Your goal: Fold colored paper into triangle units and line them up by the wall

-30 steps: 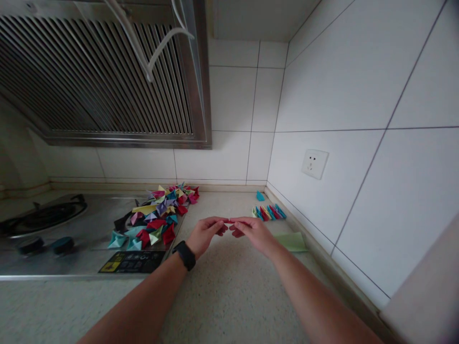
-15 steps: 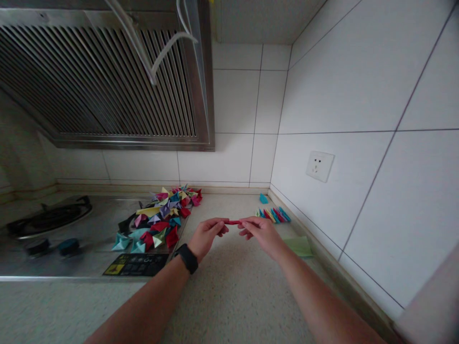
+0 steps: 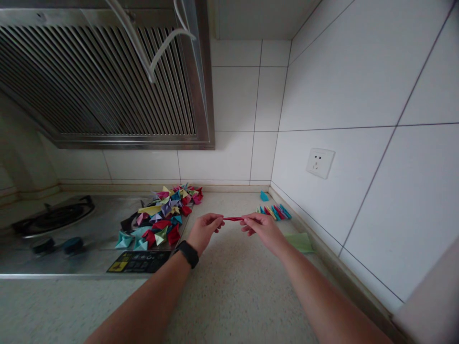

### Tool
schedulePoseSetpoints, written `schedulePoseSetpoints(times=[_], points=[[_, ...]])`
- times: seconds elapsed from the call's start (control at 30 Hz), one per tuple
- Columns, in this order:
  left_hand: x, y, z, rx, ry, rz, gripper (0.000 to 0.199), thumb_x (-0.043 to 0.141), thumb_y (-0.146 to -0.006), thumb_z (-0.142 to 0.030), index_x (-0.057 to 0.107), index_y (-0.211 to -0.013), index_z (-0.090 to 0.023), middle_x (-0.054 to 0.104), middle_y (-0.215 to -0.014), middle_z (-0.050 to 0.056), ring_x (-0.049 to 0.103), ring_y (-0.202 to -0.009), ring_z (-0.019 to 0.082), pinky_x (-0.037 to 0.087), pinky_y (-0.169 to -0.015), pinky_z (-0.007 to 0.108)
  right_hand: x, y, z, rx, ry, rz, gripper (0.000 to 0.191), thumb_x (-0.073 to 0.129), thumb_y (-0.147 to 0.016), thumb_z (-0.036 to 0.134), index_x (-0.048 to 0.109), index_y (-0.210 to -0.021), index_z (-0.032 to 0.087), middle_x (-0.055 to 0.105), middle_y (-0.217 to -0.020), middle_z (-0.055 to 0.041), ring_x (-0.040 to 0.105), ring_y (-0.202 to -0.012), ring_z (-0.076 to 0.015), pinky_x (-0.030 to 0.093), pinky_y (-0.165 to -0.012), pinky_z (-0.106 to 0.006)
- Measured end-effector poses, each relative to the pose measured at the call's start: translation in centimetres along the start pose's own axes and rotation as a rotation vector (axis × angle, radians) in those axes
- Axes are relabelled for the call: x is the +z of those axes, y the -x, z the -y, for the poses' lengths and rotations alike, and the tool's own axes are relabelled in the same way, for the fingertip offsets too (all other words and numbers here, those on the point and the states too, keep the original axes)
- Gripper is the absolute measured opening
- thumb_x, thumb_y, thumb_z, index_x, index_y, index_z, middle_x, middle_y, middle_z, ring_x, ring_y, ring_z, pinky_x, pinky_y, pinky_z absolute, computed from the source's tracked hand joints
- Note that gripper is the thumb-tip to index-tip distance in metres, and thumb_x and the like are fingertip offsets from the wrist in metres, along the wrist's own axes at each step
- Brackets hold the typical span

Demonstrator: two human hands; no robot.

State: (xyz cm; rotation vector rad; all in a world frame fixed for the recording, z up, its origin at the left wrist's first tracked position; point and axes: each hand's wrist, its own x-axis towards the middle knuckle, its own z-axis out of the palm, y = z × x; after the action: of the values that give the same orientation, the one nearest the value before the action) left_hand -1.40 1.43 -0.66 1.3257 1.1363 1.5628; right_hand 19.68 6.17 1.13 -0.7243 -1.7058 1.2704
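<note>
A thin red folded paper (image 3: 233,219) is stretched level between my two hands above the counter. My left hand (image 3: 205,231), with a black watch on its wrist, pinches the left end. The right end is pinched by my right hand (image 3: 262,227). Beyond my right hand lies a row of small folded papers (image 3: 275,212) in several colours, with a blue folded piece (image 3: 264,196) behind it. A light green paper sheet (image 3: 300,242) lies flat to the right of my right hand, partly hidden by the forearm.
A pile of colourful folded papers (image 3: 163,215) covers the right part of the gas stove (image 3: 96,260). A range hood (image 3: 136,143) with a hanging white tube (image 3: 132,36) is above. Tiled walls meet at the back right, with a socket (image 3: 320,163).
A little more of the red paper shows between my fingertips, as my hands have moved slightly apart. The whole view has shifted slightly.
</note>
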Motion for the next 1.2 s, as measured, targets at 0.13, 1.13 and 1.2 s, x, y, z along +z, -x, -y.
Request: schedulePoseSetpoints(times=[0.13, 1.13, 1.2], points=[[-0.4, -0.2, 0.3, -0.018, -0.048, -0.039, 0.034, 0.066, -0.072, -0.044, 0.066, -0.080, -0.011, 0.067, -0.073, 0.008, 0.056, -0.061, 0.013, 0.042, -0.056, 0.023, 0.0, 0.0, 0.1, -0.002, -0.001, -0.002, 0.033, 0.062, -0.079, 0.042, 0.067, -0.095, 0.013, 0.070, -0.092, -0.0115, 0.067, -0.072, -0.0174, 0.052, -0.057, -0.028], [-0.1, 0.1, -0.4, 0.033, 0.065, -0.025, 0.041, 0.069, -0.071, -0.042, 0.061, -0.099, -0.014, 0.059, -0.075, 0.003, 0.053, -0.063, 0.010, 0.042, -0.052, 0.020, -0.3, -0.5, -1.0, -0.048, 0.169, -0.059, 0.027, 0.058, -0.080, 0.040, 0.063, -0.086, 0.015, 0.069, -0.081, -0.0074, 0.062, -0.063, -0.0142, 0.051, -0.054, -0.026], [0.2, 0.3, -0.5, 0.030, 0.062, 0.036, 0.045, 0.070, -0.071, -0.040, 0.059, -0.106, -0.015, 0.058, -0.081, 0.003, 0.054, -0.068, 0.011, 0.044, -0.053, 0.020, 0.0, -0.3, -0.8, -0.022, 0.083, -0.035, 0.028, 0.059, -0.080, 0.041, 0.062, -0.087, 0.014, 0.069, -0.082, -0.0080, 0.062, -0.064, -0.0144, 0.051, -0.054, -0.027]])
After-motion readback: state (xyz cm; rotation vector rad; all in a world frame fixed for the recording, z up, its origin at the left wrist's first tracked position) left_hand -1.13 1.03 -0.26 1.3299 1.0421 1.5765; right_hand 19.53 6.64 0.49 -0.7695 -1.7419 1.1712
